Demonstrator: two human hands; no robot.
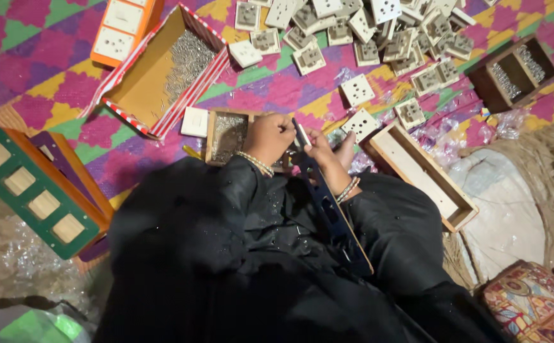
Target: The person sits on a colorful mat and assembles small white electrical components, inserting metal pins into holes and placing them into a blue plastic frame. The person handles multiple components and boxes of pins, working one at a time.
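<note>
I sit on a patterned mat in black sleeves. My left hand (pixel 269 136), with a bead bracelet at the wrist, is curled in a fist against a small white socket part (pixel 301 134). My right hand (pixel 327 155), also with a bracelet, grips the same part from the right. Both hands work at the top end of a long dark board with holes (pixel 327 206) that slants across my lap. What lies inside the left fist is hidden. A small wooden box of screws (pixel 226 136) sits just left of my left hand.
A pile of white socket plates (pixel 366 32) lies ahead. A cardboard box with screws (pixel 169 63) and an orange box of plates (pixel 121 28) are at the far left. A long wooden tray (pixel 420 174), a dark two-compartment box (pixel 512 73) and a green frame (pixel 29 190) flank me.
</note>
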